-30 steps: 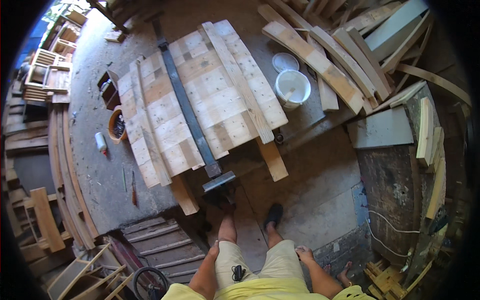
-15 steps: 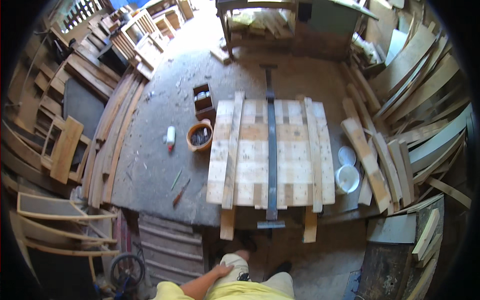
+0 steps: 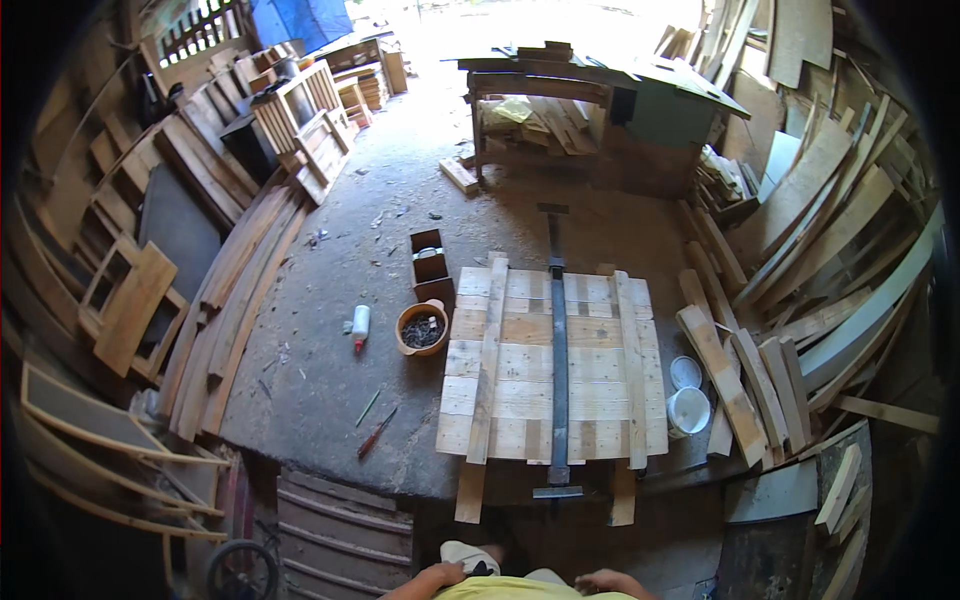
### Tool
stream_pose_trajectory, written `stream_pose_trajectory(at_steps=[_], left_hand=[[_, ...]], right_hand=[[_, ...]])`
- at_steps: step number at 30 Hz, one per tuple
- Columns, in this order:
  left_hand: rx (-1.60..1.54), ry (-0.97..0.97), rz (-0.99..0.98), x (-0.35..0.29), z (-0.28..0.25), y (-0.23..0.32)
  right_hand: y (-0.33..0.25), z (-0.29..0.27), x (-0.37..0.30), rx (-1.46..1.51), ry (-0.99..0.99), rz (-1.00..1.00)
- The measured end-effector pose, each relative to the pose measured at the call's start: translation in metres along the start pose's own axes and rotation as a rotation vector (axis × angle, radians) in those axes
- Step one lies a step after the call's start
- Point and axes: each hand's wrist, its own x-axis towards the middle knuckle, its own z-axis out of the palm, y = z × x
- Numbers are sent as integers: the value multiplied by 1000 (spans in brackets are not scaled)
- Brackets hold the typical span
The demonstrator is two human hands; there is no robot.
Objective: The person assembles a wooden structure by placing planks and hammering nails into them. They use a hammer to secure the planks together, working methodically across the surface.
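Note:
My left hand (image 3: 443, 574) rests on the light-coloured shorts, its fingers lying along the cloth and holding nothing. Near my waist on the right, my right hand (image 3: 603, 581) is loosely bent; its small, dim fingers do not show whether it holds anything. In front of me lies a panel of pale wooden boards (image 3: 520, 358) on the raised floor. Two wooden battens, a left one (image 3: 489, 360) and a right one (image 3: 632, 365), run across it. A long dark metal bar clamp (image 3: 560, 370) lies between them. Both hands are apart from the panel.
Left of the panel are an orange bowl of dark small pieces (image 3: 423, 328), a wooden box (image 3: 431, 268), a white bottle (image 3: 361, 327) and a screwdriver (image 3: 376, 434). A white bucket (image 3: 689, 411) stands right. Stacked planks (image 3: 735, 385) line the sides; a workbench (image 3: 540, 85) stands behind.
The view has tilted up, so the panel sits lower in the picture. My left hand has moved back along the shorts toward my waist. My right hand has come into view.

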Motion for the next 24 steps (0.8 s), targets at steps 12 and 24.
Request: stream_pose_trajectory(at_steps=[12, 24], left_hand=[[-718, 1352, -239, -146, -85, -158], [-731, 917, -384, -177, -249, -372]], right_hand=[[-81, 104, 53, -172, 247, -133], [-327, 369, 99, -410, 276, -62]])
